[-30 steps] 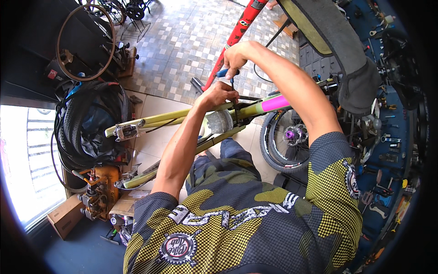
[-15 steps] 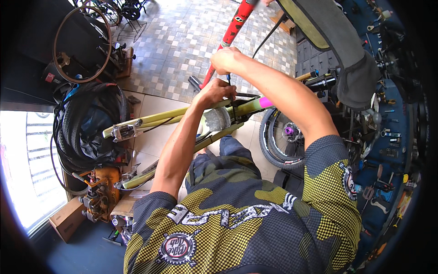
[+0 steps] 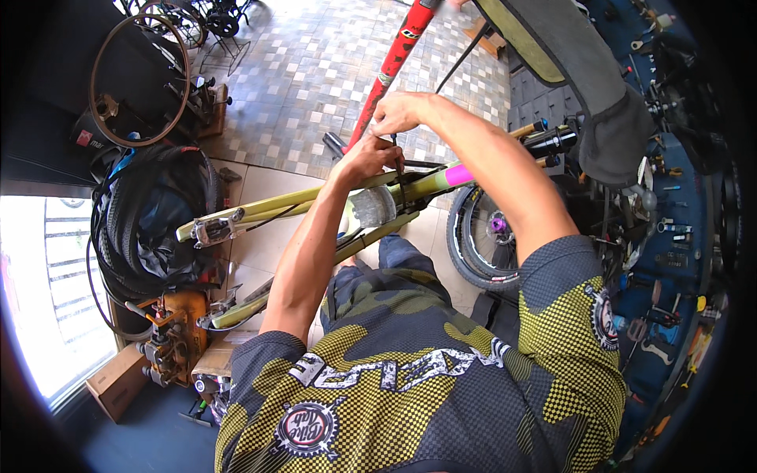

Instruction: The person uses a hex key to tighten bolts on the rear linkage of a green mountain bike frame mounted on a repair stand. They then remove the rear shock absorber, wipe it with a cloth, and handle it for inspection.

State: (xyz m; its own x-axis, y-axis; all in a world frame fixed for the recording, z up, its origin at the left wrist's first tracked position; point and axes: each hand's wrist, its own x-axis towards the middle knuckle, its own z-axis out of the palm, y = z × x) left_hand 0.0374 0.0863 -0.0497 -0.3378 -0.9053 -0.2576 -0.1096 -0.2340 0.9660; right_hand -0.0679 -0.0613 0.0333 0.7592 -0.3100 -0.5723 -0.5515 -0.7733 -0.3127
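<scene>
Bike frame [image 3: 426, 186] — wheel [image 3: 498, 226] nearby, forearms [image 3: 303, 252] across

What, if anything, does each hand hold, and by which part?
The right hand grips a dark-shafted hand tool by its upper end, hidden by the fist. The left hand is lower along the tool; whether it grips is unclear.

A yellow-green bike frame [image 3: 427, 186] with a pink band [image 3: 457, 175] stretches left to right, a thin dark tool [image 3: 394, 140], handle hidden, at its far side.
</scene>
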